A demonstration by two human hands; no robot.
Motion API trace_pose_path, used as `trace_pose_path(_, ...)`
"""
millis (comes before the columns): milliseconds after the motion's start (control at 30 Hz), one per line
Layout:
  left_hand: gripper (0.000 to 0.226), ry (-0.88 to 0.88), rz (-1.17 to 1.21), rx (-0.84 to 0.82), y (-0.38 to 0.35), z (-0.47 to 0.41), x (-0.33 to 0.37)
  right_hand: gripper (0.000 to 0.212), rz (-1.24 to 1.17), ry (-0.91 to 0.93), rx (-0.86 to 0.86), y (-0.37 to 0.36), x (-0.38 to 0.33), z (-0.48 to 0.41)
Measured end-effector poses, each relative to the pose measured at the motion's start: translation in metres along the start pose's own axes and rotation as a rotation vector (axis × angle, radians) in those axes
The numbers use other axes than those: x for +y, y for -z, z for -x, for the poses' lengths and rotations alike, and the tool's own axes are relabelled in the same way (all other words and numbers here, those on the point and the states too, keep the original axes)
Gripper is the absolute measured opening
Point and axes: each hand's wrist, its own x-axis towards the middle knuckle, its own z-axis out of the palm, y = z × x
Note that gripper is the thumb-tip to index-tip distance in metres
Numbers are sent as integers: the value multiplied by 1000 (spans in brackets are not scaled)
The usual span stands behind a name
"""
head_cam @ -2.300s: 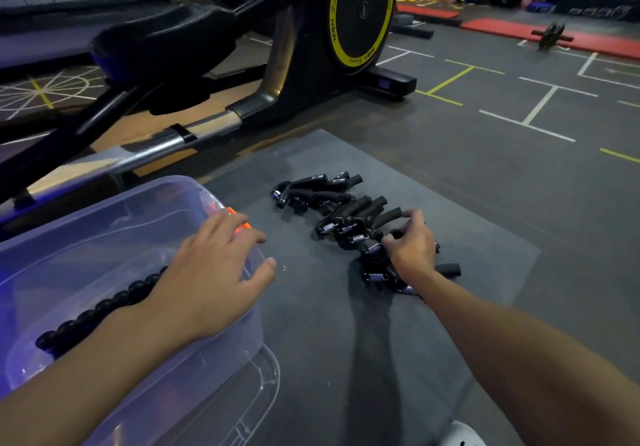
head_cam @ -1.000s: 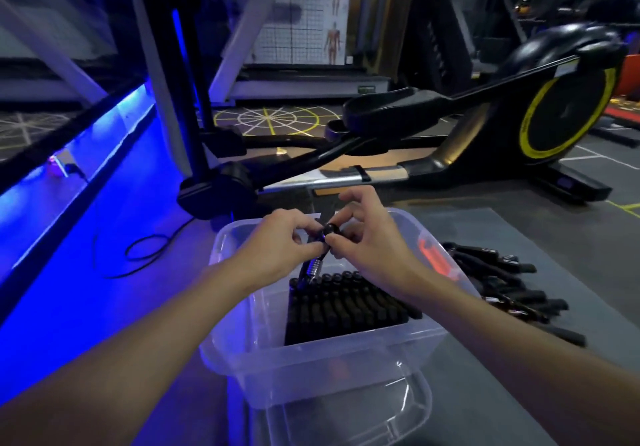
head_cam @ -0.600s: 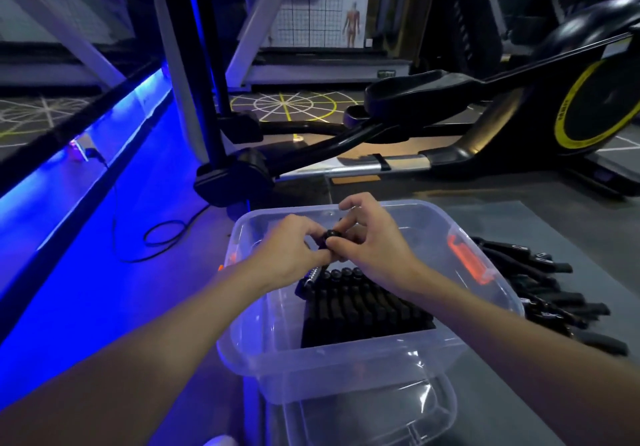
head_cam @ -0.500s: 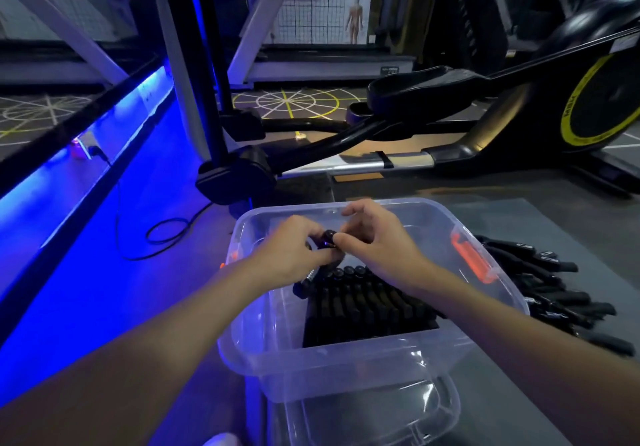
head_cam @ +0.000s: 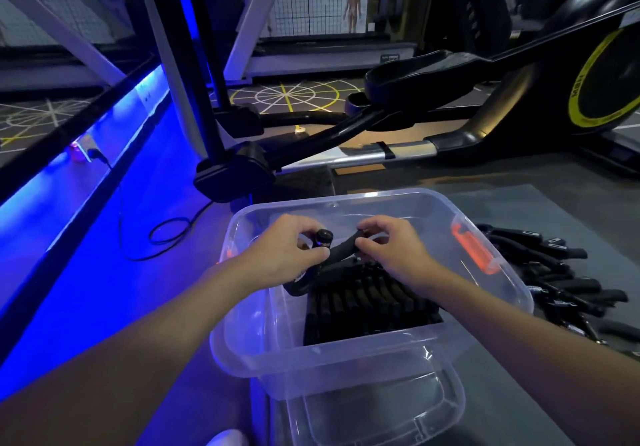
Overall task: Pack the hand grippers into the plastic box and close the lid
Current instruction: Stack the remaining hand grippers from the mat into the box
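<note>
Packing is mid-way: the left hand and right hand each pinch a handle of one hand gripper over the plastic box, and the next move probably calls for lowering it against the packed row, with the loose pile waiting alongside.

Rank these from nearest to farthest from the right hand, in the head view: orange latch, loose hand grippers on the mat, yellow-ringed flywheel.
From the right hand:
1. Orange latch, on the right wall of the plastic box, just beside the hand.
2. Loose hand grippers, on the mat, right of the box.
3. Yellow-ringed flywheel, far back on the right.
</note>
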Motion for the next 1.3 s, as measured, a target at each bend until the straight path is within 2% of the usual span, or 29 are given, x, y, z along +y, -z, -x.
trace_pose_path(333,6,54,-89,89,2,-4,-21,16,12,9,-81,0,5,-10)
trace_pose_path(467,8,52,-208,93,9,-6,-21,10,185,28,-129,3,11,-15)
trace_pose_path(567,6,48,-281,89,16,-5,-22,22,302,-11,-217,5,16,-15)
trace_pose_path(700,10,43,-417,132,17,-7,-28,30,335,-38,-257,7,19,-13)
trace_pose_path(933,32,107,-284,43,7,-3,-41,32,470,-6,-305,9,22,-17)
trace_pose_path(1167,19,182,-5,123,-3,-7,-44,33,520,19,-322,8,25,-23)
trace_pose_path(1300,15,157,29,233,-2,-8,-38,36,533,33,-325,8,28,-28)
